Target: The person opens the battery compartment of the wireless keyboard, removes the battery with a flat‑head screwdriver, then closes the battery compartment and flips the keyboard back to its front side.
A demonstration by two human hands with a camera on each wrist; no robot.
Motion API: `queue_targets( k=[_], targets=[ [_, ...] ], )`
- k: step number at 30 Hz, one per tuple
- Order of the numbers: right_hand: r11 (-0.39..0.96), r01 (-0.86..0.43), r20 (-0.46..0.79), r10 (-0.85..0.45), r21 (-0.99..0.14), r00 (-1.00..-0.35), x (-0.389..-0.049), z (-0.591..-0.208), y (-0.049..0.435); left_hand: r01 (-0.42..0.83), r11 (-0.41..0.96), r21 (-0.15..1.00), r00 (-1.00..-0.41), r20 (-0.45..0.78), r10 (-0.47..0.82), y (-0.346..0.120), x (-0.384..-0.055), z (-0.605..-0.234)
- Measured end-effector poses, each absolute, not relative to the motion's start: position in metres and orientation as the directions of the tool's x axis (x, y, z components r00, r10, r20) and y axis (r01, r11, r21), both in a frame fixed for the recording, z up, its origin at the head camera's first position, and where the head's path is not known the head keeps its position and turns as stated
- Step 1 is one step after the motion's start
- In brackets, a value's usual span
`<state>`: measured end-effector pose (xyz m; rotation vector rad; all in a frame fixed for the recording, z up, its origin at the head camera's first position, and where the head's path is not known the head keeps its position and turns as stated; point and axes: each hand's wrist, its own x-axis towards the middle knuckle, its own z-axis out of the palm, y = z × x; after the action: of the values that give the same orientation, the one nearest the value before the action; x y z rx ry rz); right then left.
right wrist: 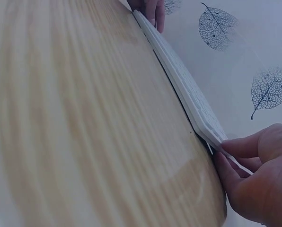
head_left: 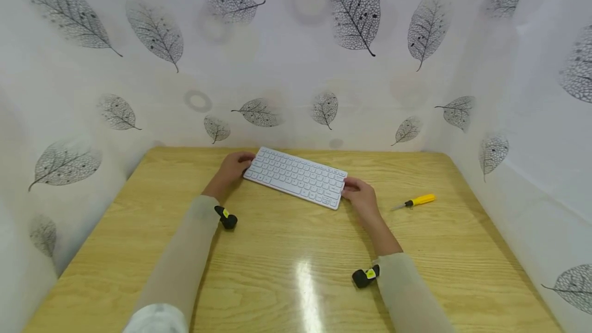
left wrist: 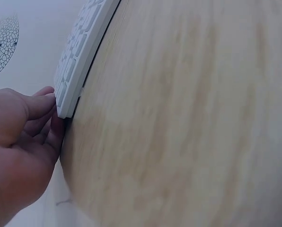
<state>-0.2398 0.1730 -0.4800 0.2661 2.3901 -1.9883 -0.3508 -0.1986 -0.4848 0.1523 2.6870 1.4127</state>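
Note:
A white keyboard [head_left: 296, 177] lies at a slant near the back of the wooden table, its left end farther back than its right. The left hand [head_left: 233, 167] grips its left short end; in the left wrist view the thumb [left wrist: 40, 105] rests at the top edge with the other fingers lower down. At the opposite short end, the right hand [head_left: 362, 198] pinches the keyboard's corner. Seen from the right wrist, the thumb [right wrist: 241, 146] is on the upper side and fingers reach beneath the edge. A thin dark line shows under the keyboard's long side [right wrist: 179, 90].
To the right of the right hand lies a screwdriver [head_left: 420, 200] with a yellow handle, its tip toward the keyboard. A white curtain [head_left: 287, 66] printed with dark leaves hangs behind and beside the wooden table [head_left: 277, 251]. Both wrists wear small black cameras.

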Motion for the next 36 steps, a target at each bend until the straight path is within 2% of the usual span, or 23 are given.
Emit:
queue_targets(
  k=[6, 21, 36],
  targets=[
    [0.174, 0.143, -0.123, 0.121, -0.974, -0.985, -0.2402, -0.4803, 0.1721, 0.038, 0.583, 0.812, -0.986, -0.064, 0.154, -0.1983, -0.3551, -0.4839],
    [0.215, 0.151, -0.123, 0.138, -0.965, -0.983, -0.2389, -0.4799, 0.171, 0.048, 0.52, 0.853, -0.977, -0.068, 0.202, -0.1995, -0.3589, -0.4844],
    [0.221, 0.161, -0.131, 0.145, -0.962, -0.981, -0.2394, -0.4799, 0.1708, 0.074, 0.566, 0.821, -0.969, -0.074, 0.234, -0.2003, -0.353, -0.4752]
  ],
)
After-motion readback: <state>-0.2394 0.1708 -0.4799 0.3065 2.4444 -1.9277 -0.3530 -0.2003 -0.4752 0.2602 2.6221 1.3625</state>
